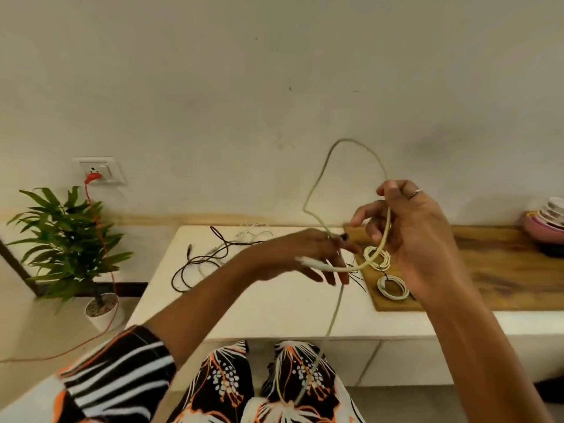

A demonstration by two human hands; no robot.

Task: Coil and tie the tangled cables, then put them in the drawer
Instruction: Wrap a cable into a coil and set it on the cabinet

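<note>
I hold a pale cream cable [319, 175] up in front of me; it arcs in a tall loop against the wall. My right hand [415, 236] pinches it near the top between thumb and fingers. My left hand [311, 257] grips the lower part near its white plug end, and the loose rest hangs down over the table edge onto my lap. Two small coiled white cables [378, 257] [392, 287] lie on the wooden board [488, 270]. A tangle of black and white cables [213, 254] lies on the white table [274, 306]. No drawer shows.
A potted plant [70, 239] stands on the floor at left, beside a wall socket [100, 170] with a red plug and an orange cord trailing down. Stacked bowls [546, 218] sit at the far right of the board.
</note>
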